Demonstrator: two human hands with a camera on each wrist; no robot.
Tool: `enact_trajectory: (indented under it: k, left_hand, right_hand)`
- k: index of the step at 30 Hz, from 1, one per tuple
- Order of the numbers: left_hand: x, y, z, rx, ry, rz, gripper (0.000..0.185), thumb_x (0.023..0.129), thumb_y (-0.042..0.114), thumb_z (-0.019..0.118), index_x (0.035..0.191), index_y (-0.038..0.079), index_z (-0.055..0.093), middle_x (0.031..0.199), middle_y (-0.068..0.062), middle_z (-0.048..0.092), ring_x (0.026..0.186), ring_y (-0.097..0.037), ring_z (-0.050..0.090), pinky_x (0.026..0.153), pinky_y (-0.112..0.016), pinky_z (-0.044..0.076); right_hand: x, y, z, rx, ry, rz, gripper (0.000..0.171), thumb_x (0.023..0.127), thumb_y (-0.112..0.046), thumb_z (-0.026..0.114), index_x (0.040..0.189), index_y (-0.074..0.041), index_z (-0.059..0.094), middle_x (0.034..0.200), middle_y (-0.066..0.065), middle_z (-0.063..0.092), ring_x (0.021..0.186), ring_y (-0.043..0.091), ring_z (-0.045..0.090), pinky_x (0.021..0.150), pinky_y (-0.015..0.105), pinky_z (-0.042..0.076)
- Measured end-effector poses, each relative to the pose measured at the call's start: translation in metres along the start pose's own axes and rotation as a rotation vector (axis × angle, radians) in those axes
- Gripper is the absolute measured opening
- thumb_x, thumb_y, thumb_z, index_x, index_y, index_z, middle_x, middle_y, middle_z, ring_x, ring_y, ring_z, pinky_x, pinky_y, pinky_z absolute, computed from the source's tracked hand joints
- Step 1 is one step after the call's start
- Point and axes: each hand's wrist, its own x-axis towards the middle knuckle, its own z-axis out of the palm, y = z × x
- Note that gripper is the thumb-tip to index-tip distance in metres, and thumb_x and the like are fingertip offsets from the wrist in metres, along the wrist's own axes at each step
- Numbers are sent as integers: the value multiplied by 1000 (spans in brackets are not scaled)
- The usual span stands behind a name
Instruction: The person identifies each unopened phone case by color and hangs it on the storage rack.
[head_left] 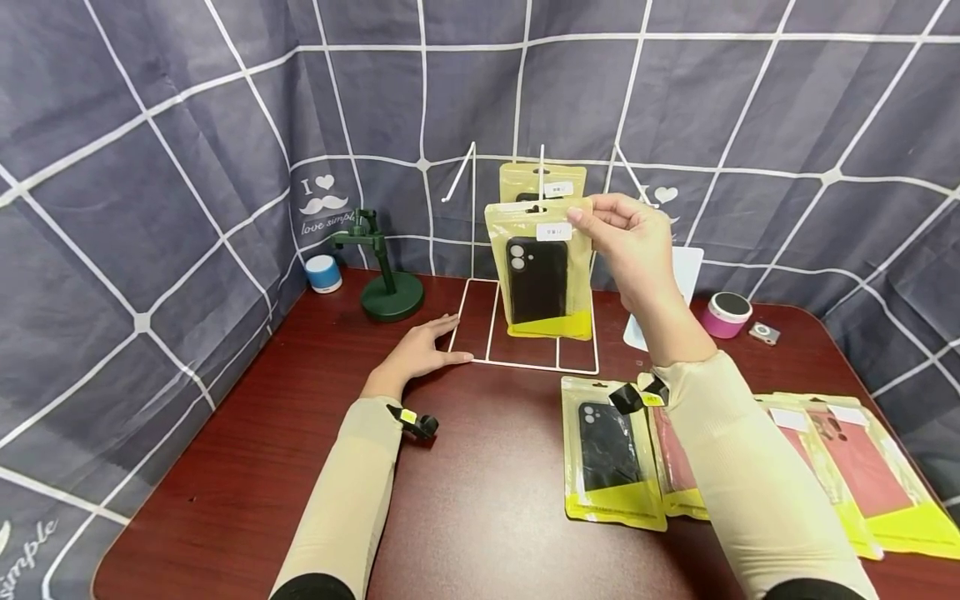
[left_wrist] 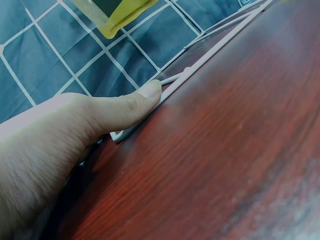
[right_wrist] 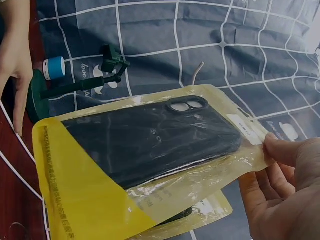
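My right hand [head_left: 636,250] pinches a packaged phone case [head_left: 538,279] by its upper right corner, thumb in front and fingers behind. The case is black, in a clear pouch with a yellow bottom and a white label. It is held upright over a white wire display rack [head_left: 525,364]. Behind it, a second packaged phone case [head_left: 512,177] hangs at the rack's middle hook, mostly hidden. My left hand [head_left: 417,352] rests at the rack's front left corner, fingers spread. In the left wrist view its thumb [left_wrist: 125,111] lies along the front wire; the other fingers are hidden.
A packaged black case [head_left: 609,450] and several pink ones [head_left: 862,458] lie at right, partly under my right forearm. A green stand [head_left: 392,296] and blue cylinder [head_left: 323,273] stand at back left. A pink cylinder [head_left: 726,317], small square device [head_left: 764,333] and white card [head_left: 686,271] are at back right.
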Motion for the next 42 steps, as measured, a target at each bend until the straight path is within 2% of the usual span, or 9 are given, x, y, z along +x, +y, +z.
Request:
enact_trajectory:
  k: [6,16,23,30,42]
  left_hand:
    - [0,-1,0,-2,8,5,99,78,74,70,156,21,41,161,-3,34,149,-20,28,118,-45,29]
    - [0,0,0,-5,10,8,100,77,75,69,156,20,41,161,-3,35,149,-21,29,118,-46,29]
    - [0,0,0,-10,2,0,100,77,76,68,156,21,41,162,-3,34,149,-21,29,118,-47,30]
    - [1,-1,2,-3,7,5,101,76,77,68,156,21,41,161,-3,35,149,-20,29,118,-46,30]
    - [-1,1,1,-7,7,6,99,77,75,70,155,20,42,161,-5,36,149,-22,29,118,-47,29]
  right_hand:
    - [10,8,5,-19,27,-19,15,82,-11,85,91,-3,76,75,0,74,61,7,57,56,19,44]
    - [24,24,7,-20,79,-14,12,83,-10,84,89,-5,75,71,-3,71,59,5,52,54,18,37]
    - [33,32,7,-58,103,-11,14,84,-14,84,90,-6,75,72,-4,72,61,4,54,54,18,37]
    - [40,36,9,-50,125,-6,16,83,-13,84,91,-4,74,69,-3,69,59,6,53,53,18,38]
    - [55,44,8,-160,166,17,18,86,-20,82,93,-7,74,76,-1,72,60,8,57,53,18,42]
